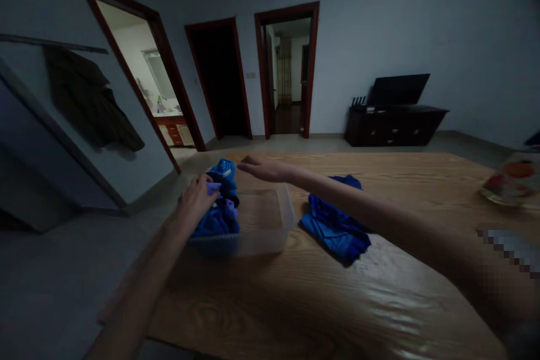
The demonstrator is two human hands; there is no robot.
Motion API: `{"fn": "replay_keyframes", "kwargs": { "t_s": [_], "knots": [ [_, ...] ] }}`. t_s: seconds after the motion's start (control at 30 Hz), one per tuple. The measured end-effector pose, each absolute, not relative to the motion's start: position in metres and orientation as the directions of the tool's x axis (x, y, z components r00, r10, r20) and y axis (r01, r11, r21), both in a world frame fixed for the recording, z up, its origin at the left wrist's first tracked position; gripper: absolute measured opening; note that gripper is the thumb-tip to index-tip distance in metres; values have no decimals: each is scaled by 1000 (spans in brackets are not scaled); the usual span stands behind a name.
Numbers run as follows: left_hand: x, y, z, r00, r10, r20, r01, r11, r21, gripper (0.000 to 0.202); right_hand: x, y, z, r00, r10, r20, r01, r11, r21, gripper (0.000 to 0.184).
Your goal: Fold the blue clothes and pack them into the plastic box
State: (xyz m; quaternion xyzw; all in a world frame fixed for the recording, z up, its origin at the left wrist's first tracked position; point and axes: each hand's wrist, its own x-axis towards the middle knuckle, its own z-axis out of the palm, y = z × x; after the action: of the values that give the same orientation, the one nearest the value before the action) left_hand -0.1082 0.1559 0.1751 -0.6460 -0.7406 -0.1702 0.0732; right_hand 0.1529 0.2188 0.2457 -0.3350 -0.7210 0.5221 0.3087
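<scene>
A clear plastic bin (270, 230) stands at the left end of the wooden table (320, 304). Blue and purple garments (221, 211) are stacked in its left half. My left hand (196, 197) rests on that stack, fingers curled onto the purple cloth. My right hand (264, 169) is stretched out flat above the bin's far rim, fingers together and straight, holding nothing, close to the top blue garment. A crumpled blue garment (335, 225) lies on the table just right of the bin, under my right forearm.
A colourful packet on a dish (512, 180) sits at the table's right edge. Beyond the table are three dark-framed doorways (287, 73), a low dark cabinet with a TV (394, 115), and a dark garment hanging on the left wall (90, 101).
</scene>
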Motion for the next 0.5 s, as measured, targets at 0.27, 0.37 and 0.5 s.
{"fn": "replay_keyframes", "kwargs": {
  "t_s": [0.27,0.37,0.5],
  "knots": [
    [-100,184,215,-90,879,469,974,-21,225,47,394,122,148,-401,862,309,791,496,-358,33],
    [-47,136,228,-145,584,799,934,-185,305,40,412,103,103,-400,859,321,834,486,-262,45],
    [73,56,183,357,580,732,746,-648,149,20,394,117,88,-342,850,400,903,415,-110,74]
  ]
}}
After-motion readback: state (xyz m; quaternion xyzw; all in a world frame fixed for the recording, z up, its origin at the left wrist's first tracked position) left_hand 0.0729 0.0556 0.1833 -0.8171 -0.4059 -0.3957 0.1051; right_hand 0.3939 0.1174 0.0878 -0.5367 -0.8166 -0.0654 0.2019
